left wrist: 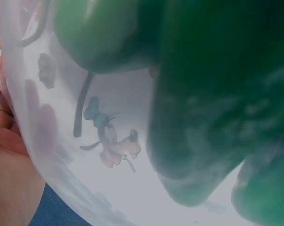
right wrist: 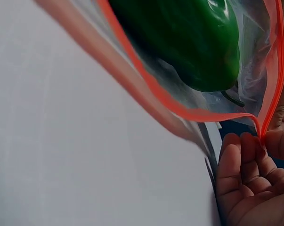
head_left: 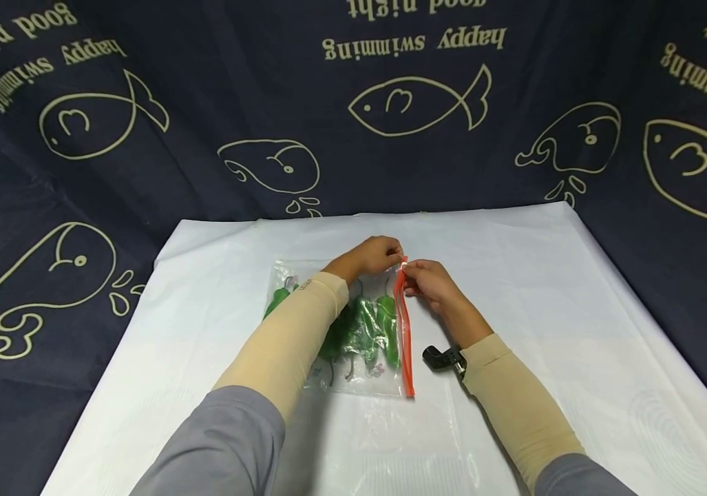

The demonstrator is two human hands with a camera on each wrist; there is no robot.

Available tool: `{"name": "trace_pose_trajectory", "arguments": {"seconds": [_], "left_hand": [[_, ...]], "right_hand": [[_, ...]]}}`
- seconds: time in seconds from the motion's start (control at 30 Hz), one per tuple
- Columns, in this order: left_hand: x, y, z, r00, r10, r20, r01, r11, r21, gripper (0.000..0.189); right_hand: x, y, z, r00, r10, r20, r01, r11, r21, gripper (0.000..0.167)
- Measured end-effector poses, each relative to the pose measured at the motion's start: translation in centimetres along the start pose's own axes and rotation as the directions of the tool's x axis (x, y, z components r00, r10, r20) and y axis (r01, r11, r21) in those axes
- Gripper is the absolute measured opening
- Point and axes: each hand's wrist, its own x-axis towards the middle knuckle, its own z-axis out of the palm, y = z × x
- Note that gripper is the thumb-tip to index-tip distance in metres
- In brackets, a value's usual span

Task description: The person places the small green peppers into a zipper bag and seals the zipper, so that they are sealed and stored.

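A clear zip bag (head_left: 359, 382) with a red zip strip (head_left: 407, 344) lies on the table, holding several green peppers (head_left: 387, 320). My left hand (head_left: 378, 253) is at the far end of the strip, its fingers curled and pinching the bag's corner. Beside it, my right hand (head_left: 430, 281) pinches the same red end between thumb and fingers. In the right wrist view, the strip's two red edges stand apart below that pinch, with a green pepper (right wrist: 198, 52) behind them. Peppers and a printed cartoon figure (left wrist: 116, 141) fill the left wrist view.
A white cloth (head_left: 551, 296) covers the table. A black wrist device (head_left: 442, 358) sits at the right sleeve's cuff. Dark blue fabric (head_left: 192, 83) with fish and whale drawings hangs behind and at both sides.
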Motion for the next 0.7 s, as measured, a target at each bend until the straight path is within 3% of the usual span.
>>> {"name": "trace_pose_trajectory", "arguments": {"seconds": [0.43, 0.7], "left_hand": [[-0.12, 0.45, 0.08, 1.0, -0.004, -0.028, 0.004, 1.0, 0.018, 0.015], [0.02, 0.58, 0.43, 0.996, -0.007, -0.094, 0.008, 1.0, 0.011, 0.014]], "right_hand": [[0.12, 0.44, 0.04, 1.0, -0.013, -0.013, 0.013, 1.0, 0.013, 0.023], [0.12, 0.32, 0.08, 1.0, -0.011, -0.029, 0.011, 1.0, -0.007, 0.029]]}}
